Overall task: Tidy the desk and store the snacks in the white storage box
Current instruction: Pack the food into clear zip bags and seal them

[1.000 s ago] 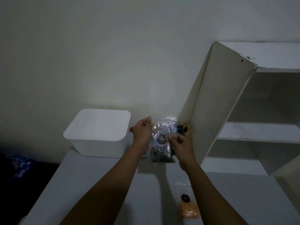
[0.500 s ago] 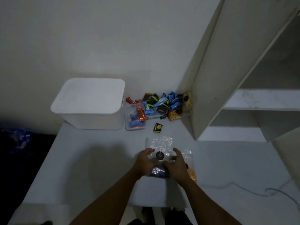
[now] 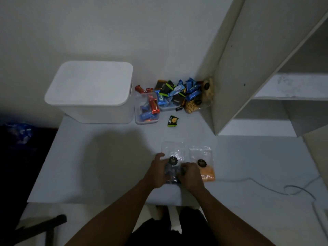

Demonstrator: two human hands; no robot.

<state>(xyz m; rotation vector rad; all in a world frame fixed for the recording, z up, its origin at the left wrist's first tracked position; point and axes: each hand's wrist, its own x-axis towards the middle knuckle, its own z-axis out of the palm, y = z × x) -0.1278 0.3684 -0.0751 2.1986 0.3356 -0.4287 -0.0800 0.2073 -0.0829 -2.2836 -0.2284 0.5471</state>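
Observation:
A clear snack bag with dark pieces (image 3: 173,158) lies flat near the desk's front edge. My left hand (image 3: 157,172) grips its left side and my right hand (image 3: 191,175) grips its right side. Right beside it lies a second clear bag with orange snacks (image 3: 204,166), touching my right hand. The white storage box (image 3: 92,93) stands at the back left with its lid on. A heap of wrapped snacks (image 3: 179,93) fills the back corner, some in a small clear tub (image 3: 146,110). One green-and-black packet (image 3: 172,121) lies alone in front.
A white shelf unit (image 3: 248,77) stands on the desk's right side, its side panel next to the snack heap. A thin white cable (image 3: 284,189) trails across the desk at right. A dark chair part (image 3: 44,226) shows at lower left.
Both hands have brought the clear bag down from in front of the wall onto the desk beside the orange bag. The view tilted down, revealing the snack heap.

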